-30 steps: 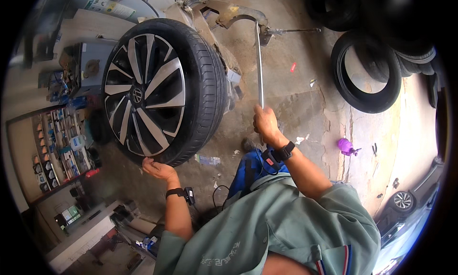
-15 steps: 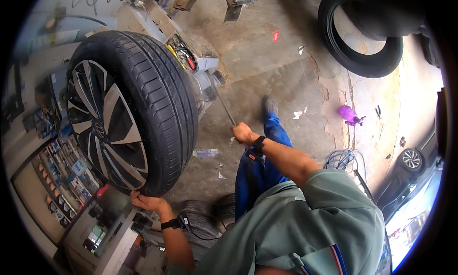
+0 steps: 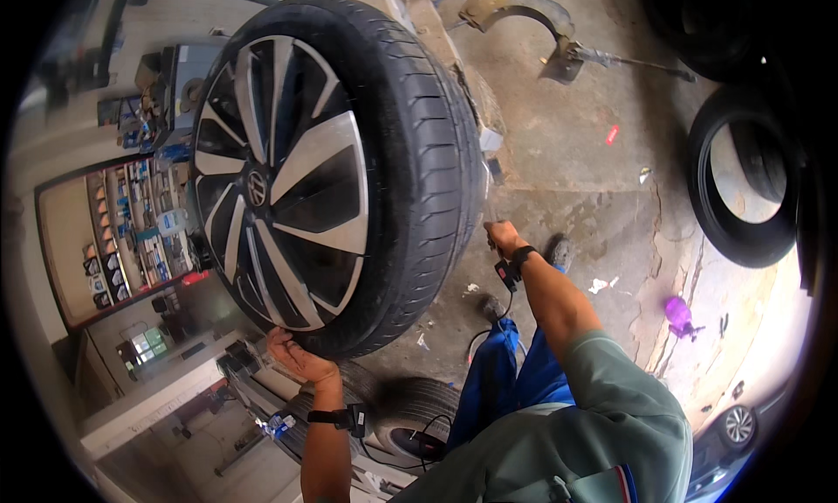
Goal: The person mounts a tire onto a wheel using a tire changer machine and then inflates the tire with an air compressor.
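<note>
Right hand point(image 3: 504, 239) now nearer tyre point(image 3: 428, 171), rack point(image 3: 68, 246) holding pale container point(image 3: 172, 221)

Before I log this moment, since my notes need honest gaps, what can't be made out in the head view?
Head view: whatever the bare right hand holds; too small and blurred.
Head view: the back of the large silver-spoked wheel with black rubber tyre; its own bulk hides it.
Head view: the rest of the dark car; cut off by the fisheye rim.
</note>
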Demonstrator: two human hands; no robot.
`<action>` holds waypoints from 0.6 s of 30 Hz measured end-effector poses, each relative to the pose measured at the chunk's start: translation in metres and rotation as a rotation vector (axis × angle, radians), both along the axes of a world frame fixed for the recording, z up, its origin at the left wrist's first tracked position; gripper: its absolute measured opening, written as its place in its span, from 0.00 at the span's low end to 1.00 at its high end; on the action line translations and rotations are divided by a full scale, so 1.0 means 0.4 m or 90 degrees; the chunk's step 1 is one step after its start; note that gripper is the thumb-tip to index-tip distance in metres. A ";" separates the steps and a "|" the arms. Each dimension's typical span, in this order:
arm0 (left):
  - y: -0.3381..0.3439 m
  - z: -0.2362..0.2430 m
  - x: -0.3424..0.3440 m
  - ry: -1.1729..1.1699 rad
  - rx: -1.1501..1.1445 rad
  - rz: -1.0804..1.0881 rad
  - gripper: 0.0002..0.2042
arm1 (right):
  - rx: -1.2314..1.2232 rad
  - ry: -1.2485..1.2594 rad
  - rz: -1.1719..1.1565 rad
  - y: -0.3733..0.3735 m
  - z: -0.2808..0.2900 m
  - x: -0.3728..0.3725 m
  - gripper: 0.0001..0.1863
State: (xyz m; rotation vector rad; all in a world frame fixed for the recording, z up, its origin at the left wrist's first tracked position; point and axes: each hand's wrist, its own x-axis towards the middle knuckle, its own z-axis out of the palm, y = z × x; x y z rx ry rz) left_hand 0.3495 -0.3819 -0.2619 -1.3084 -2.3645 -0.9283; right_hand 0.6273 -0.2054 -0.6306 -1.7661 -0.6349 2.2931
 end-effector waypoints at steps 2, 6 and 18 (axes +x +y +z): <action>-0.022 0.000 -0.008 -0.080 0.039 0.019 0.06 | -0.128 0.170 -0.151 -0.021 0.011 0.006 0.10; -0.001 0.017 0.013 -0.076 0.059 0.023 0.06 | -0.197 0.261 -0.239 -0.096 -0.038 0.024 0.16; 0.025 0.005 0.036 -0.068 0.102 0.030 0.09 | -0.024 0.288 -0.244 0.067 0.418 0.158 0.11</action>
